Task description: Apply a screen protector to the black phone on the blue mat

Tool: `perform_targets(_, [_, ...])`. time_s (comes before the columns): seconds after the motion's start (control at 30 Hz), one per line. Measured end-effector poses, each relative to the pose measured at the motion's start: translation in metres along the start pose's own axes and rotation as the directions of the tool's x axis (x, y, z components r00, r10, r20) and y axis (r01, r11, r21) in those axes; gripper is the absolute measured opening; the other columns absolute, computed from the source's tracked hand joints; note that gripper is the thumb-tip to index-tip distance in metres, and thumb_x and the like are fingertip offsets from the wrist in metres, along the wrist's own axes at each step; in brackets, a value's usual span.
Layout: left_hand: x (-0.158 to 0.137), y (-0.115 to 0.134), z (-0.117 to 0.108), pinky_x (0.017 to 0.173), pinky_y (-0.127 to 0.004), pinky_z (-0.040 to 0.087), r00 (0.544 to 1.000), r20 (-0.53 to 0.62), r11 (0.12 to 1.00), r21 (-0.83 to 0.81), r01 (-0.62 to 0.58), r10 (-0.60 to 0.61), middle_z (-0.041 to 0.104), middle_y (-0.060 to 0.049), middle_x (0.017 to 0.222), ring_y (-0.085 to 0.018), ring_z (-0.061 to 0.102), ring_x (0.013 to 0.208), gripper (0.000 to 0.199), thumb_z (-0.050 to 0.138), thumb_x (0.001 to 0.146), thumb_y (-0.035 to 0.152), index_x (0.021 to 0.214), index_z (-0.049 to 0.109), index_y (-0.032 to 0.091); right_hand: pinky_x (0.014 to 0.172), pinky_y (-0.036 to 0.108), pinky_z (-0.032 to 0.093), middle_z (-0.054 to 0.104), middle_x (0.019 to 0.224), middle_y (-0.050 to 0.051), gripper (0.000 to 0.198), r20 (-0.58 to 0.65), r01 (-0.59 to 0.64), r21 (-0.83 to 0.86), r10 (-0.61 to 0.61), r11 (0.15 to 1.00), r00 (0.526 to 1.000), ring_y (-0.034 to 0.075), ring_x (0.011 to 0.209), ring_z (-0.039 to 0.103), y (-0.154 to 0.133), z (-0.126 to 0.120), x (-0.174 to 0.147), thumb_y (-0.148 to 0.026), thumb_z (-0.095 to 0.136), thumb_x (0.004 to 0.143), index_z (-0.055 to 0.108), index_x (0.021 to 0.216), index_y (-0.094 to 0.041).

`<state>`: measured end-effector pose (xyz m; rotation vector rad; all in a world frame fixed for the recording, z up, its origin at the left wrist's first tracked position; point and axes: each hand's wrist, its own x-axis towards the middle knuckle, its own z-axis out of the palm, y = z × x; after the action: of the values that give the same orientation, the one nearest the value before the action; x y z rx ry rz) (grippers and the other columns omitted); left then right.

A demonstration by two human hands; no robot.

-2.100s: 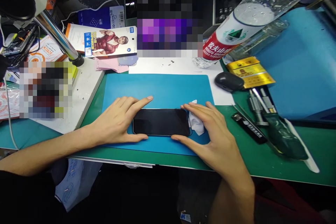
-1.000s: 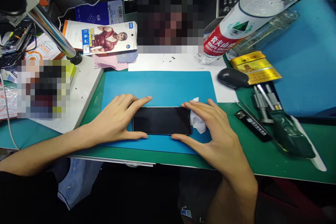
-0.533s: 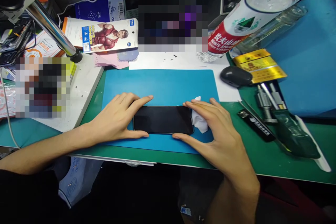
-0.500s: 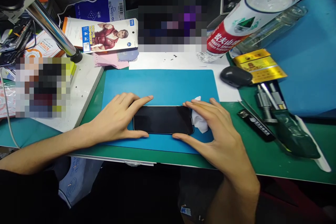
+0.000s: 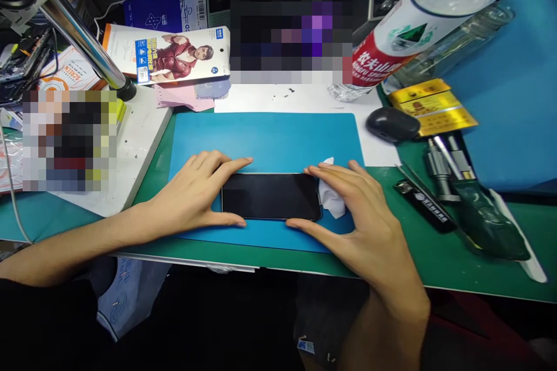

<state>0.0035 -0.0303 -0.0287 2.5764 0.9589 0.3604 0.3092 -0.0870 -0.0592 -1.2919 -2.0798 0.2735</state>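
A smartphone with a dark screen lies flat and lengthwise on a blue mat. At its left end my left hand grips it, thumb along the near edge and index finger along the far edge. My right hand holds the right end in the same way, fingertips at the far corner and thumb at the near edge. Partly behind my right fingers is a crumpled white tissue, close to the phone's right end.
Right of the mat are a black mouse, a yellow box, a black lighter and a dark green tool. A large water bottle leans behind them. A boxed package and a metal lamp post stand back left.
The view has shifted very slightly. Both hands keep their places on the smartphone, which lies where it was.
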Motion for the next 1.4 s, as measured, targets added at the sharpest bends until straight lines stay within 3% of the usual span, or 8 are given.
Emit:
perform_targets(0.23, [0.002,-0.002,0.0,0.099,-0.049,0.052,0.998,0.004,0.996,0.075,-0.056,0.055,0.062,-0.019,0.128,-0.034,0.061,0.11,0.1,0.062,0.092,0.081,0.162,0.037,0.015,0.131,0.063,0.039,0.071,0.142,0.011,0.079,0.003,-0.008,0.001,0.008,1.0,1.0,0.033,0.138,0.064,0.0,0.001,-0.001,-0.046,0.085,0.089,0.051,0.158,-0.027])
perform_targets(0.37, [0.003,0.0,-0.015,0.099,-0.049,0.052,0.992,0.067,0.989,0.095,-0.112,0.106,0.062,-0.02,0.128,-0.035,0.063,0.112,0.1,0.06,0.092,0.081,0.162,0.035,0.013,0.131,0.06,0.04,0.071,0.141,0.011,0.077,0.003,-0.01,-0.006,0.01,1.0,1.0,0.033,0.138,0.064,0.001,0.001,-0.001,-0.045,0.084,0.09,0.052,0.158,-0.027])
perform_targets(0.43, [0.003,-0.001,-0.028,0.101,-0.045,0.053,0.987,0.118,0.991,0.057,-0.117,0.11,0.059,-0.021,0.137,-0.035,0.063,0.122,0.092,0.06,0.096,0.076,0.159,0.037,0.013,0.131,0.06,0.041,0.071,0.141,0.01,0.077,0.002,-0.015,-0.004,0.015,1.0,1.0,0.033,0.138,0.065,0.001,0.001,-0.001,-0.045,0.084,0.09,0.052,0.158,-0.027])
perform_targets(0.5, [0.003,-0.005,-0.041,0.096,-0.039,0.055,0.984,0.145,0.993,0.049,-0.11,0.102,0.059,-0.019,0.141,-0.031,0.066,0.12,0.079,0.06,0.098,0.072,0.15,0.045,0.015,0.131,0.06,0.041,0.071,0.142,0.01,0.077,0.006,-0.019,-0.001,0.019,1.0,1.0,0.033,0.138,0.065,0.001,0.001,-0.001,-0.046,0.084,0.09,0.052,0.158,-0.027])
perform_targets(0.67, [0.006,-0.017,-0.054,0.094,-0.04,0.054,0.949,0.251,0.931,0.259,-0.256,0.191,0.07,-0.014,0.129,-0.029,0.07,0.111,0.051,0.059,0.105,0.062,0.126,0.062,0.016,0.131,0.06,0.041,0.071,0.143,0.01,0.076,0.013,-0.028,0.003,0.028,1.0,1.0,0.033,0.138,0.065,-0.001,0.0,0.0,-0.046,0.083,0.091,0.052,0.158,-0.027])
perform_targets(0.87, [0.002,-0.022,-0.06,0.082,-0.031,0.054,0.935,0.247,0.901,0.29,-0.324,0.256,0.077,-0.008,0.124,-0.02,0.074,0.1,0.032,0.044,0.117,0.037,0.131,0.068,0.021,0.131,0.06,0.041,0.071,0.144,0.009,0.074,0.022,-0.049,0.009,0.049,0.999,0.999,0.032,0.137,0.066,-0.003,-0.001,-0.001,-0.048,0.081,0.093,0.052,0.158,-0.029])
perform_targets(1.07, [0.0,-0.025,-0.063,0.082,-0.032,0.057,0.915,0.225,0.885,0.26,-0.387,0.334,0.078,-0.007,0.133,-0.021,0.077,0.105,0.039,0.039,0.116,0.024,0.134,0.073,0.022,0.131,0.058,0.041,0.072,0.143,0.008,0.071,0.022,-0.047,0.01,0.046,0.999,0.999,0.031,0.136,0.067,-0.003,-0.001,-0.001,-0.048,0.079,0.095,0.052,0.158,-0.029])
perform_targets(1.4, [0.0,-0.027,-0.061,0.081,-0.03,0.058,0.927,0.274,0.931,0.185,-0.313,0.257,0.076,-0.007,0.135,-0.021,0.077,0.11,0.042,0.037,0.115,0.024,0.137,0.073,0.029,0.129,0.064,0.043,0.072,0.144,0.008,0.077,0.037,-0.046,0.029,0.045,0.999,0.998,0.035,0.136,0.067,-0.003,-0.001,0.001,-0.044,0.083,0.092,0.049,0.16,-0.033])
